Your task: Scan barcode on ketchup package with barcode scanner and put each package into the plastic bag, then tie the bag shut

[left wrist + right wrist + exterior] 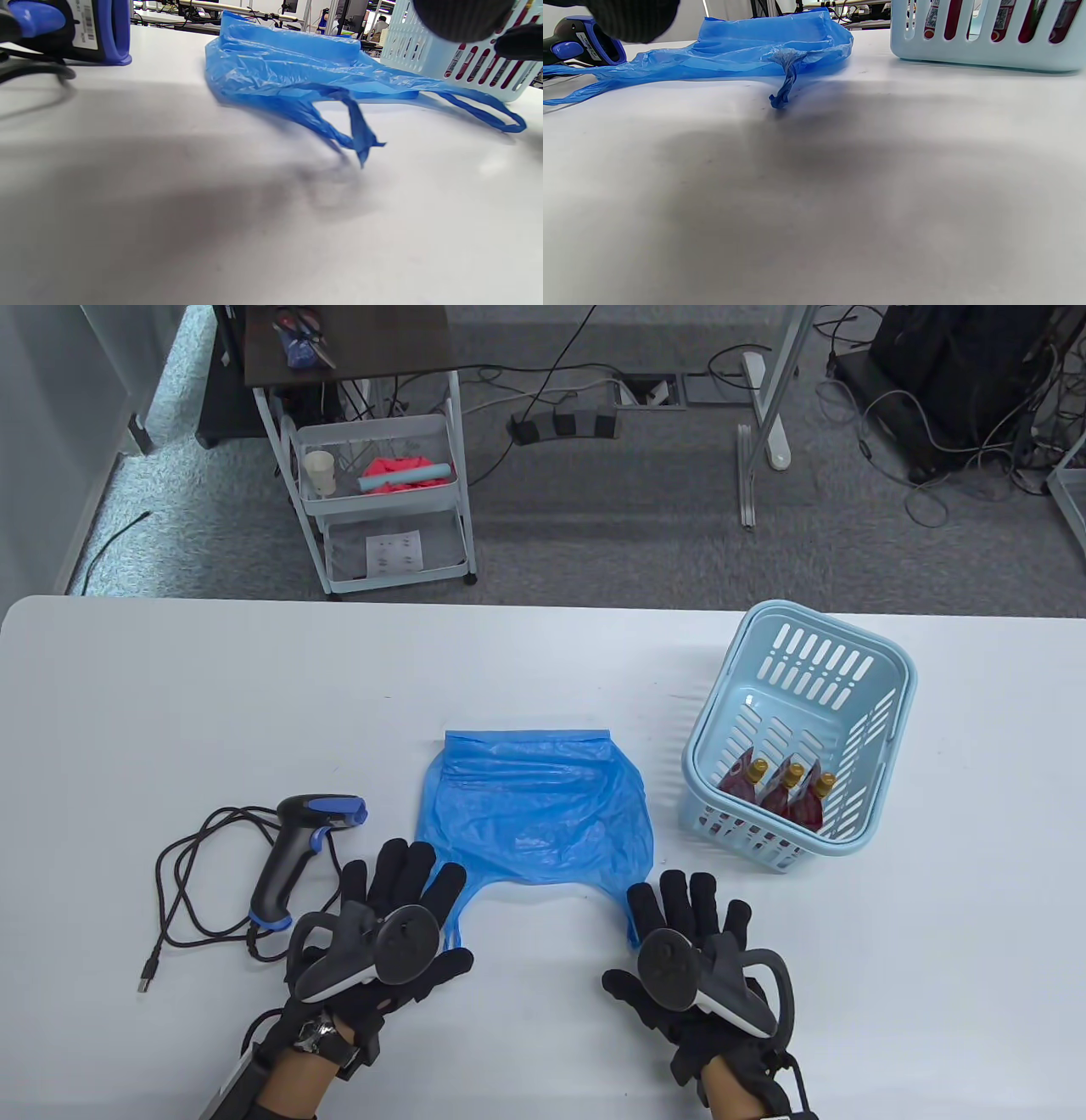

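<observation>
The plastic bag (534,806) lies flat and empty near the middle of the desk (170,687), mouth and both handle loops toward the near edge; the film is thin, soft and probably slippery, so it will likely collapse when lifted and is best taken by a handle loop or by the mouth rim; one loop lies under or beside each set of fingertips, but contact cannot be confirmed. The ketchup packages (785,793) stand upright in the pale blue basket (882,678) toward the right edge of the desk; they appear to be light, flexible pouches with yellow caps, best pinched at the neck or upper body; printed labels show through the basket slots in the right wrist view. The barcode scanner (297,848) lies on its side toward the left edge, rigid, with a pistol handle for gripping; its coiled cable (182,891) may drag. The left hand (382,933) and right hand (687,950) rest spread and flat at the near edge, holding nothing. The desk surface is white, smooth and slightly glossy; beyond its far edge lie grey carpet, a wire trolley (382,500) and loose floor cables.
</observation>
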### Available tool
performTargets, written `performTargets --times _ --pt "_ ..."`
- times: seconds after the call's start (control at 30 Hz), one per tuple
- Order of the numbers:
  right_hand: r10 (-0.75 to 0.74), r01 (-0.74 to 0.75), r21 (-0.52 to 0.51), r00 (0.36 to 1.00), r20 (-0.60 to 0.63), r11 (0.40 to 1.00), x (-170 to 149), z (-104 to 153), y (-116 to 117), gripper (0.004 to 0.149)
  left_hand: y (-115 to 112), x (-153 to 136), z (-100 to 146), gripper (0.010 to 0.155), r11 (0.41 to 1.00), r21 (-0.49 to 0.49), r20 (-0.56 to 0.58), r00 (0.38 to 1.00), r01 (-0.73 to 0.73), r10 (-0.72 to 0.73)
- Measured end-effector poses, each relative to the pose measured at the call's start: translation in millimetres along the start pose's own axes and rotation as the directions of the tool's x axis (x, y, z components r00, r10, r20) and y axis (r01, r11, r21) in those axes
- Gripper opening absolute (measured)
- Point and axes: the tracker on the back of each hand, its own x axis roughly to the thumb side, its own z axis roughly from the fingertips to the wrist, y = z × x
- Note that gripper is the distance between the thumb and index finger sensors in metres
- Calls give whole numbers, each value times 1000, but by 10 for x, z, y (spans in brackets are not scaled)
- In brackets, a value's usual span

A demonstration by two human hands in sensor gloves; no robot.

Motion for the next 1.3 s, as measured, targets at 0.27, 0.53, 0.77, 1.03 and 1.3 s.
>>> performTargets --times 0.27,0.53,0.77,1.03,1.3 --pt "-11 11 -3 1000 9 1000 9 6 -2 93 183 180 -38 90 999 -21 2 999 40 -40" --pt "-26 26 -17 999 27 999 34 30 -20 93 316 376 -184 91 998 -29 -8 999 47 -48" --pt "-40 40 -17 999 29 999 30 35 -18 93 492 538 -359 91 1000 -19 -24 1000 16 -17" --pt "-55 56 -16 998 30 998 20 36 -28 93 624 611 -558 92 1000 -13 -52 999 -14 13" --pt "-68 68 -18 997 31 998 10 34 -35 92 642 618 -758 93 999 -37 -93 995 -27 24"
